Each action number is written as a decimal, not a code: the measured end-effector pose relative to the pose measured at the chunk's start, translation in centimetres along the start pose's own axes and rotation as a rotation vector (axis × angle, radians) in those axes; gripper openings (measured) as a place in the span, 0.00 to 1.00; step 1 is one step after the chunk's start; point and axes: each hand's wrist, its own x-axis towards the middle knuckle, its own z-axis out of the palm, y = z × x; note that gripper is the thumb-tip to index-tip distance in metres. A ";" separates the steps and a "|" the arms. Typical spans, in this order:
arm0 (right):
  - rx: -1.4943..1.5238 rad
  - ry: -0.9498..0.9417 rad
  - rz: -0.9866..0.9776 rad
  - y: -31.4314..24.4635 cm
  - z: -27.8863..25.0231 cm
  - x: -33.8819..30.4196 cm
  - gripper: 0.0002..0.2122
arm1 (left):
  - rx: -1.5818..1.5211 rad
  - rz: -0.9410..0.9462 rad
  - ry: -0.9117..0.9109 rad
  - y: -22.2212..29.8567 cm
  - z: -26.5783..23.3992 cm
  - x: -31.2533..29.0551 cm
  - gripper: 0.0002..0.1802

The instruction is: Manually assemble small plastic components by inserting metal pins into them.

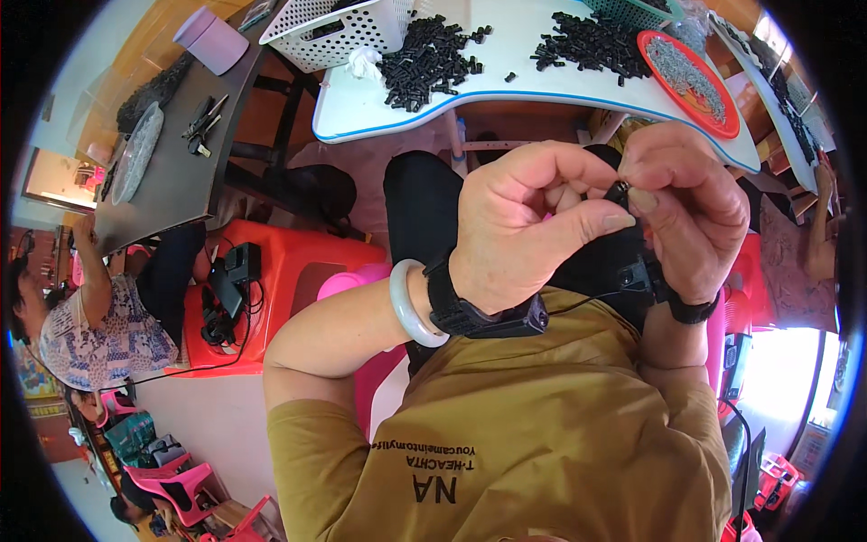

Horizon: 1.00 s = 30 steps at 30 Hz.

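Note:
In front of my chest, above my lap, both hands meet fingertip to fingertip. Thumb and forefinger of my left hand [533,221] are closed on a small black cylindrical piece [617,191]. My right hand [691,212] pinches the same piece from the other side, its fingers curled in; whether it also holds something tinier is hidden. Beyond the hands, on the white table [506,107], lie a left heap of small black pieces [424,63] and a right heap of similar pieces [591,45]. A red oval tray [733,122] carries many small silvery parts.
A white perforated basket [339,41] and crumpled white tissue [364,63] are at the table's left. A dark table [172,176] with a lilac cup [210,41] stands left. A red stool [280,271] holds black devices and cables. Another person [99,307] sits far left.

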 end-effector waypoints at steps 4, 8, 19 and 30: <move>-0.120 -0.051 -0.063 -0.2 -0.1 0.3 0.06 | -0.015 0.008 0.014 -0.1 0.0 0.0 0.15; -0.134 -0.074 -0.113 0.8 -0.5 0.2 0.07 | -0.005 0.027 -0.016 -0.1 -0.1 0.0 0.15; -0.483 0.211 0.300 17.3 -4.8 3.2 0.08 | 0.002 -0.053 0.087 -1.6 0.0 0.4 0.14; -1.121 -0.008 0.278 22.2 -6.1 4.8 0.10 | 0.014 -0.082 0.082 -3.0 -1.1 0.7 0.12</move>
